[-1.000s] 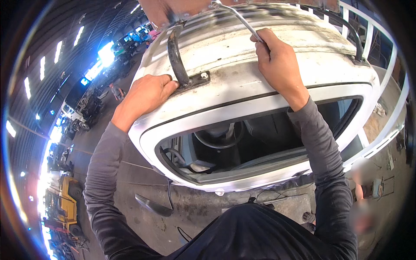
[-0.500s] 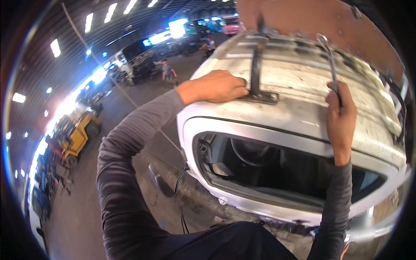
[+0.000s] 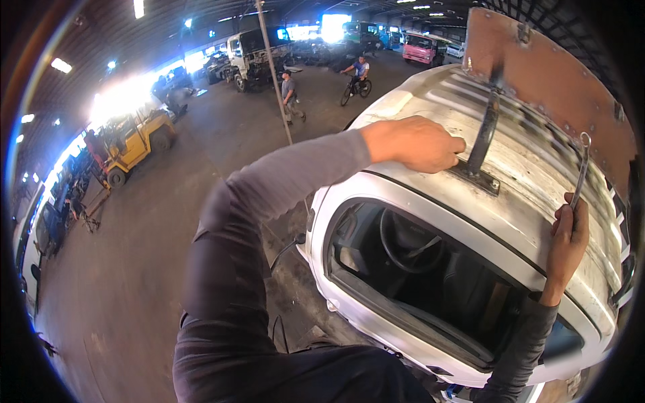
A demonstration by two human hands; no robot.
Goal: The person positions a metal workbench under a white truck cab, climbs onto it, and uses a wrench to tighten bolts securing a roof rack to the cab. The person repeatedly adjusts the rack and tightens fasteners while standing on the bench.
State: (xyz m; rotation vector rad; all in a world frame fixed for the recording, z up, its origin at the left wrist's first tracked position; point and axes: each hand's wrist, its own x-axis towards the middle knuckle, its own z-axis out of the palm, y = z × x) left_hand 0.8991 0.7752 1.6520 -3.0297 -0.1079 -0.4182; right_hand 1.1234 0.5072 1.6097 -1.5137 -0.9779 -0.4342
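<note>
My left hand (image 3: 420, 144) is at the left end of a black bracket plate (image 3: 478, 181) on the white cab roof (image 3: 430, 101), its fingers curled over something hidden beneath them, beside an upright black bar (image 3: 485, 134). To the right, my right hand (image 3: 566, 242) grips a silver wrench (image 3: 581, 174) by its lower part, with the ring end raised near a rusty brown metal panel (image 3: 544, 80) behind the roof. Below both hands the cab's window opening (image 3: 410, 282) shows a steering wheel inside.
A yellow forklift (image 3: 138, 144) is at left. A walking person (image 3: 289, 97) and a cyclist (image 3: 356, 74) are on the workshop floor (image 3: 114, 269). A thin pole (image 3: 272, 60) rises beside the cab. A white truck (image 3: 242, 54) and pink truck (image 3: 420, 50) stand farther back.
The view has swung left, so cab, bracket and hands appear farther right, with more floor showing. Both hands keep similar holds; the wrench is still in my right hand.
</note>
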